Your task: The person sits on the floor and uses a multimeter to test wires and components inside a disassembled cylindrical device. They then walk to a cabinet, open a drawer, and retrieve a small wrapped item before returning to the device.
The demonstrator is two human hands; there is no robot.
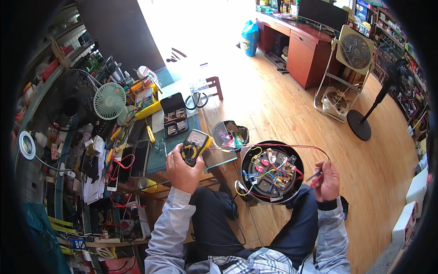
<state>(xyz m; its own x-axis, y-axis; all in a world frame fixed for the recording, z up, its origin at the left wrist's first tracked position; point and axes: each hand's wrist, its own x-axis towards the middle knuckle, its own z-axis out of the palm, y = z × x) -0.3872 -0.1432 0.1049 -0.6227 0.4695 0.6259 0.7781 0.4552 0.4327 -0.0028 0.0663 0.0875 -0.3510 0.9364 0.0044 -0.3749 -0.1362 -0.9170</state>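
My left hand [183,172] grips a yellow and black analog multimeter [195,145], its dial face turned up, near the workbench edge. From its far end, red and dark test leads [278,145] run across to my right hand [327,182]. That hand is closed around the test probes [315,179], whose tips point left. Between my knees sits a round appliance [263,184] with its wired inside exposed. Red, blue, yellow and white wires [260,170] and small components fill it. The probe tips look apart from the wiring.
Beside my left hand, the workbench [159,160] bears an open black bit case [174,116], a yellow tool box [148,108] and a small fan [110,101]. A lined waste bin [230,136] stands beyond the appliance. Standing fans [360,124] and a red-brown desk [299,57] are farther right.
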